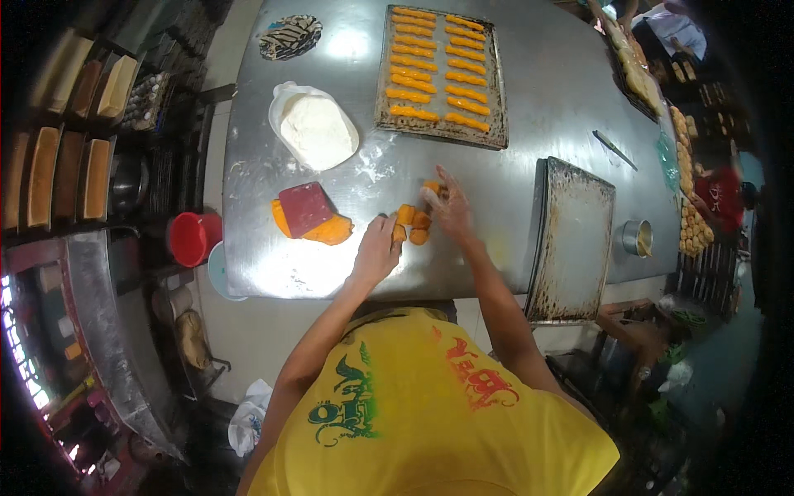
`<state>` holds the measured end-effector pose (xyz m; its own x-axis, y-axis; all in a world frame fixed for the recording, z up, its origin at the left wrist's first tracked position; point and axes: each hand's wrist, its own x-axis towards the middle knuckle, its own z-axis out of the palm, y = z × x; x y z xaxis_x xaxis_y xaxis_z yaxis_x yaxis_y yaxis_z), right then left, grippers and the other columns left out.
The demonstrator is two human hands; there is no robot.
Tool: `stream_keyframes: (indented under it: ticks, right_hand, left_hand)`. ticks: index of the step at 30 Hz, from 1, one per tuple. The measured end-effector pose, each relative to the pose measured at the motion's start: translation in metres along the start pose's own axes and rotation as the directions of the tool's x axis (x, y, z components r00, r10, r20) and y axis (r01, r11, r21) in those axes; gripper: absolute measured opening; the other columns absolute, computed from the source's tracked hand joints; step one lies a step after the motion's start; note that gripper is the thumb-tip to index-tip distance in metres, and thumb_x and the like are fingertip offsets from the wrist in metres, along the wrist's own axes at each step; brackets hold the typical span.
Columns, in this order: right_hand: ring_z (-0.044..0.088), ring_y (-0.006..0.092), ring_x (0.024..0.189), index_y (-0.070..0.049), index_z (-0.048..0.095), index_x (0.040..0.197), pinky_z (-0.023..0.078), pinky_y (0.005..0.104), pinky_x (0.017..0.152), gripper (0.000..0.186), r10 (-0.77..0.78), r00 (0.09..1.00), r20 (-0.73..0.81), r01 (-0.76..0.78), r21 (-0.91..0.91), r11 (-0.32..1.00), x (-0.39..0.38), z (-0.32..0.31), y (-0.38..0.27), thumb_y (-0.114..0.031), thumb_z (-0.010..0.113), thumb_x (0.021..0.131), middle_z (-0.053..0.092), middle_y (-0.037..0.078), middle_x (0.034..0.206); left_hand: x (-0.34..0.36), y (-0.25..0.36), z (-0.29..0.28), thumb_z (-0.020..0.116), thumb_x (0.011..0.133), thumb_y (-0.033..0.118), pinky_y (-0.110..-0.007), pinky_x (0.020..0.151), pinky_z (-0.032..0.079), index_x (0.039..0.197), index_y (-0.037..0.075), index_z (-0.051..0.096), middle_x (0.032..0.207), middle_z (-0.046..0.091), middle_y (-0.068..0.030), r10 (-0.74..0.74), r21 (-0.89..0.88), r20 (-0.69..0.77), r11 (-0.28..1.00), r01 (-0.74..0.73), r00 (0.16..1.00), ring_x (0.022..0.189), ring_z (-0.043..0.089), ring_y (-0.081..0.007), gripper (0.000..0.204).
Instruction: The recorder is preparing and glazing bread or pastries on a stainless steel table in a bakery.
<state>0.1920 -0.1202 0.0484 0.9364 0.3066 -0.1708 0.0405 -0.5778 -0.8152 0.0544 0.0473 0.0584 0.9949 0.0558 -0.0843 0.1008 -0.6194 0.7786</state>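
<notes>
- Lying on the bench (504,178) between your hands: orange dough pieces (421,221), probably light, soft, tacky.
- Left hand (379,248): your fingers curl at the nearest piece; grasp cannot be told.
- Right hand (451,207): your fingers spread by the farthest piece; grasp likewise unclear.
- Suggested hold: sides, lightly; pinching likely dents.

Loaves (41,175): to your left, in two rows.
Eggs (147,97): just right of the far loaves.
Red bucket (212,234): left of your bench (542,83).
White bag (246,423): near you, left.
Metal cup (629,237): on the bench, right.
Knife (614,150): farther from you than the cup.
</notes>
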Motion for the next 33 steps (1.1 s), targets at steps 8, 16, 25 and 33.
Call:
stream_keyframes:
  ticks: [8,16,25,33]
  right_hand:
    - [0.055,0.0409,0.119,-0.004,0.052,0.141,0.043,0.0472,0.105,0.057,0.065,0.985,0.157,-0.02,-0.27,0.963,-0.06,0.022,-0.013,-0.032,0.068,0.093,0.058,0.023,0.128]
    - [0.062,0.0311,0.1,0.0,0.054,0.133,0.051,0.043,0.093,0.053,0.068,0.992,-0.102,-0.075,-0.065,0.995,-0.07,0.04,-0.006,-0.022,0.075,0.089,0.062,0.017,0.11]
    - [0.056,0.0158,0.062,-0.008,0.057,0.086,0.051,0.0315,0.061,0.024,0.314,0.909,0.275,-0.258,0.961,-0.096,-0.069,-0.026,0.036,-0.028,0.063,0.098,0.054,0.002,0.067]
    - [0.057,0.0172,0.059,-0.011,0.059,0.083,0.047,0.0324,0.058,0.024,0.105,0.932,0.347,-0.354,0.934,0.056,-0.073,-0.059,0.074,-0.027,0.065,0.1,0.057,0.0,0.064]
  left_hand:
    - [-0.03,-0.027,-0.007,0.068,0.078,0.001,-0.045,0.104,0.047,0.136,-0.002,0.053,0.133,0.052,-0.0222,0.197,0.091,-0.092,0.978,-0.189,0.976,0.121,0.053,-0.0426,0.06]
    - [-0.033,-0.033,0.002,0.066,0.094,0.011,-0.042,0.093,0.052,0.131,-0.002,0.056,0.12,0.066,-0.0186,-0.006,-0.271,-0.089,0.962,-0.019,0.996,0.103,0.064,-0.0366,0.041]
    - [-0.084,-0.038,0.016,0.05,0.108,0.035,-0.031,0.077,0.057,0.12,0.002,0.06,0.118,0.067,-0.0162,-0.285,-0.895,0.441,-0.208,0.395,0.851,0.093,0.065,-0.0188,0.037]
    - [-0.083,-0.012,0.047,0.058,0.104,0.043,-0.033,0.063,0.049,0.105,0.001,0.068,0.092,0.072,-0.0139,-0.462,-0.859,0.227,0.319,0.399,0.857,0.071,0.065,-0.0177,0.043]
